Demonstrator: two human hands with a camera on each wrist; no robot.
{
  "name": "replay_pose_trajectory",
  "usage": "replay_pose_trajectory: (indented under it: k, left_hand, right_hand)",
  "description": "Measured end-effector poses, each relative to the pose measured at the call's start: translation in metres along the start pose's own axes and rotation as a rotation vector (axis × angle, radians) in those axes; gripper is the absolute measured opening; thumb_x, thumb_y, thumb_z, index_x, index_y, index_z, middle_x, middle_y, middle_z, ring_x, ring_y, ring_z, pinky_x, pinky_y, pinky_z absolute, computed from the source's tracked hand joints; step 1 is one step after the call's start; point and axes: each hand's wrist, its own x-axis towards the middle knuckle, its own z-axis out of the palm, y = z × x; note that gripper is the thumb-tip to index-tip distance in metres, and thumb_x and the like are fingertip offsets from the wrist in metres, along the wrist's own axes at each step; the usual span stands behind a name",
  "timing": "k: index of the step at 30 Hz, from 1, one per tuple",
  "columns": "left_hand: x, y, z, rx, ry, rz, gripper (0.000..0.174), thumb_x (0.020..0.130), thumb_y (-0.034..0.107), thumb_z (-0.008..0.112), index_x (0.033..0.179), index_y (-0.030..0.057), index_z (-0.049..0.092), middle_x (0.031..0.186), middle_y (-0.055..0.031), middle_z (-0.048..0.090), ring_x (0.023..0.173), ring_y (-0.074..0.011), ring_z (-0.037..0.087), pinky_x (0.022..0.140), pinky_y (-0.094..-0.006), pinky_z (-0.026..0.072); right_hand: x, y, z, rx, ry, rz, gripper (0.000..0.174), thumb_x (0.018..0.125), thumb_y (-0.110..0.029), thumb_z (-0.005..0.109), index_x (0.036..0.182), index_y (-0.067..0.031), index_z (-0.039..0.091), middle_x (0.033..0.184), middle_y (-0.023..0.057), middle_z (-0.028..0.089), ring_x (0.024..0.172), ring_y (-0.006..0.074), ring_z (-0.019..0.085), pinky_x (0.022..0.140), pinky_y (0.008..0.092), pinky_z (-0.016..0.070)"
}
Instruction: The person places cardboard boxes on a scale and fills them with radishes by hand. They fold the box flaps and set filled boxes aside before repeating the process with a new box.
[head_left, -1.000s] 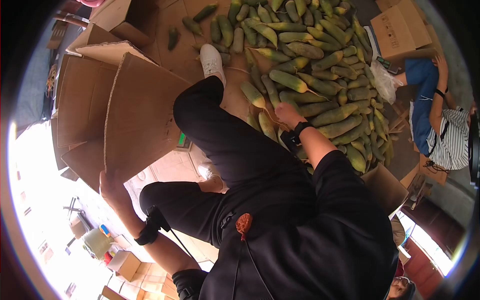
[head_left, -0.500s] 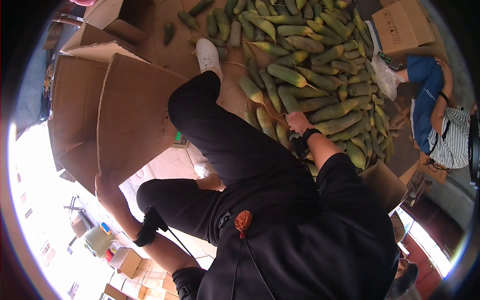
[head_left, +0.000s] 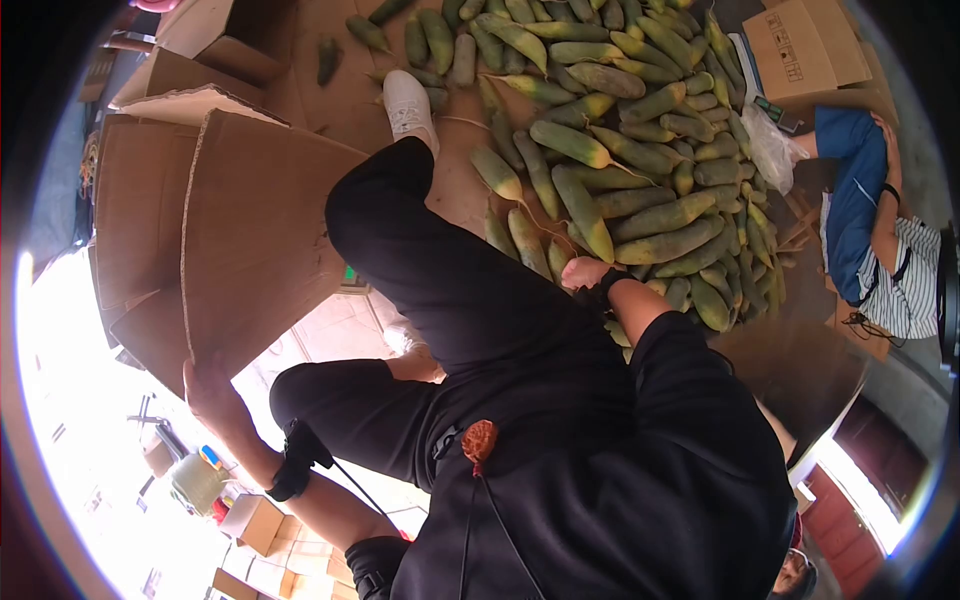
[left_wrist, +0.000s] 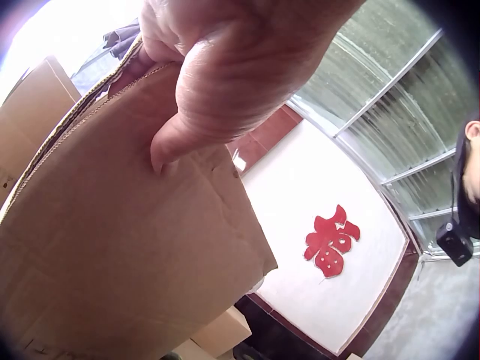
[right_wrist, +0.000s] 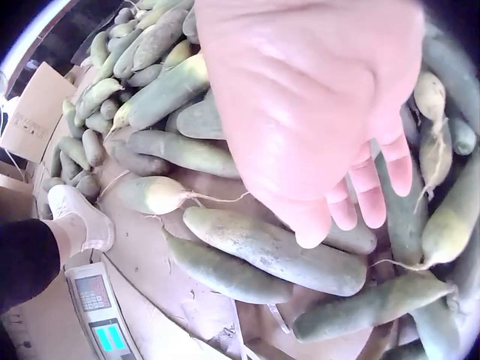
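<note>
My left hand (head_left: 208, 385) grips the edge of a large open cardboard box (head_left: 260, 230). In the left wrist view, the thumb lies on the near face of the cardboard (left_wrist: 127, 210) and the fingers go behind its edge. My right hand (head_left: 588, 272) is at the near side of a big heap of green radishes (head_left: 665, 215). The right wrist view shows its palm (right_wrist: 307, 112) with loosely bent fingers over the radishes and nothing held. One long green radish (head_left: 583, 210) lies just beyond that hand, its yellowish end towards it.
A digital scale (right_wrist: 90, 289) with a lit display stands by my white shoe (right_wrist: 82, 217). Another person (head_left: 890, 240) sits at the right beside a printed carton (head_left: 805, 45). A blurred cardboard box (head_left: 800, 370) is behind my right arm. Stacked cartons (head_left: 275, 555) stand lower left.
My right hand has drawn back from the end of a long radish, which now shows whole. The left hand keeps its grip on the box. The cardboard box behind my right arm has shifted.
</note>
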Motion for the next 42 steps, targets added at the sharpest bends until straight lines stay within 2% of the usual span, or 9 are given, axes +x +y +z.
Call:
replay_pose_trajectory:
  k: [3, 5, 8, 12, 15, 17, 25, 29, 42]
  left_hand:
    - [0.001, -0.004, -0.001, -0.044, -0.019, -0.036, 0.021, 0.082, 0.013, 0.062, 0.094, -0.0039, 0.057, 0.078, -0.0137, 0.062, 0.069, -0.0197, 0.056, 0.068, -0.0309, 0.0453]
    - [0.001, -0.001, -0.001, 0.013, -0.023, -0.045, 0.022, 0.082, 0.013, 0.061, 0.095, -0.0038, 0.057, 0.080, -0.0136, 0.062, 0.070, -0.0215, 0.056, 0.069, -0.0310, 0.0453]
    - [0.001, -0.025, 0.005, 0.055, 0.042, 0.103, 0.023, 0.082, 0.015, 0.060, 0.096, -0.0035, 0.057, 0.081, -0.0137, 0.061, 0.071, -0.0238, 0.056, 0.070, -0.0321, 0.0450]
    - [-0.001, -0.012, 0.002, 0.014, 0.001, 0.004, 0.024, 0.083, 0.015, 0.060, 0.099, -0.0031, 0.057, 0.083, -0.0140, 0.061, 0.071, -0.0247, 0.056, 0.070, -0.0326, 0.0448]
    - [0.000, -0.016, 0.003, 0.031, 0.037, 0.130, 0.027, 0.082, 0.015, 0.061, 0.101, -0.0040, 0.057, 0.082, -0.0151, 0.061, 0.071, -0.0253, 0.056, 0.070, -0.0331, 0.0446]
    - [0.001, -0.006, -0.001, 0.024, -0.029, -0.021, 0.030, 0.082, 0.015, 0.061, 0.103, -0.0054, 0.056, 0.081, -0.0159, 0.060, 0.070, -0.0248, 0.055, 0.070, -0.0327, 0.0445]
    - [-0.001, -0.008, -0.001, 0.046, -0.002, -0.025, 0.027, 0.082, 0.016, 0.062, 0.097, -0.0058, 0.055, 0.077, -0.0150, 0.059, 0.068, -0.0217, 0.053, 0.067, -0.0314, 0.0440]
    - [0.000, -0.008, -0.001, 0.014, -0.021, -0.030, 0.025, 0.083, 0.015, 0.061, 0.097, -0.0046, 0.055, 0.076, -0.0141, 0.059, 0.067, -0.0202, 0.052, 0.066, -0.0302, 0.0439]
    - [0.001, -0.007, -0.003, 0.093, -0.029, 0.000, 0.024, 0.082, 0.018, 0.059, 0.095, -0.0021, 0.056, 0.079, -0.0156, 0.060, 0.070, -0.0232, 0.056, 0.067, -0.0343, 0.0441]
  right_hand:
    - [0.038, 0.043, 0.021, -0.296, -0.077, -0.116, 0.027, 0.078, -0.028, 0.051, 0.077, -0.0049, 0.066, 0.079, 0.0161, 0.063, 0.075, 0.0339, 0.061, 0.071, 0.0423, 0.0471]
    - [0.067, 0.075, 0.035, -0.317, -0.088, -0.310, 0.017, 0.078, -0.020, 0.054, 0.077, -0.0046, 0.061, 0.061, 0.0031, 0.056, 0.054, 0.0179, 0.055, 0.050, 0.0341, 0.0442]
    - [-0.005, -0.015, -0.012, -0.109, 0.067, -0.129, 0.021, 0.072, -0.021, 0.055, 0.070, -0.0028, 0.065, 0.070, 0.0150, 0.063, 0.071, 0.0303, 0.062, 0.065, 0.0399, 0.0486]
    - [-0.003, -0.047, -0.030, -0.508, 0.407, -0.336, 0.015, 0.067, -0.014, 0.054, 0.064, -0.0066, 0.067, 0.068, 0.0089, 0.063, 0.068, 0.0253, 0.061, 0.063, 0.0355, 0.0493]
    - [0.012, -0.041, -0.030, -0.511, 0.470, -0.294, 0.015, 0.067, -0.015, 0.054, 0.063, -0.0074, 0.067, 0.069, 0.0080, 0.063, 0.071, 0.0235, 0.062, 0.063, 0.0346, 0.0490]
    - [0.014, -0.035, -0.031, -0.491, 0.538, -0.304, 0.016, 0.067, -0.015, 0.054, 0.064, -0.0069, 0.067, 0.070, 0.0083, 0.063, 0.071, 0.0232, 0.062, 0.064, 0.0348, 0.0489]
    - [0.012, -0.006, -0.021, -0.030, 0.483, 0.043, 0.022, 0.070, -0.013, 0.048, 0.070, 0.0018, 0.065, 0.079, 0.0246, 0.061, 0.078, 0.0397, 0.059, 0.071, 0.0447, 0.0469]
    - [0.028, 0.027, -0.012, -0.368, 0.484, -0.222, 0.020, 0.071, -0.016, 0.051, 0.065, 0.0008, 0.061, 0.070, 0.0209, 0.059, 0.070, 0.0362, 0.059, 0.066, 0.0448, 0.0465]
    - [-0.002, 0.014, -0.053, -0.038, 0.525, 0.156, 0.024, 0.077, -0.018, 0.049, 0.077, -0.0001, 0.065, 0.085, 0.0228, 0.062, 0.085, 0.0375, 0.060, 0.076, 0.0438, 0.0481]
